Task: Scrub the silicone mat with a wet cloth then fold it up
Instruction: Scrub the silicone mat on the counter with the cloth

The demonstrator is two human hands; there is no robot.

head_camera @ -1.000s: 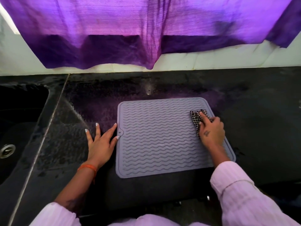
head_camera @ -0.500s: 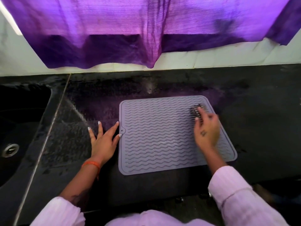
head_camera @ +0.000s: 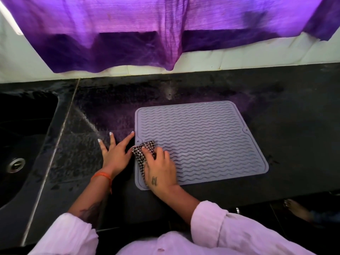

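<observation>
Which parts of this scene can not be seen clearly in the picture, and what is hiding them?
- Most of the cloth, head view: the right hand covers it, so its size and the grip on it stay unclear.
- Near-left corner of the mat: under the right hand.
- Sink: cut off by the left edge, and too dark inside.
- Curtain: cut off by the top edge.
- Whether the left hand touches the mat's edge.

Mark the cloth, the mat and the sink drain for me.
cloth [head_camera: 140, 151]: head view, checkered part showing past the fingers.
mat [head_camera: 202, 137]: head view, middle of ribbed surface.
sink drain [head_camera: 16, 165]: head view, metal ring.
</observation>
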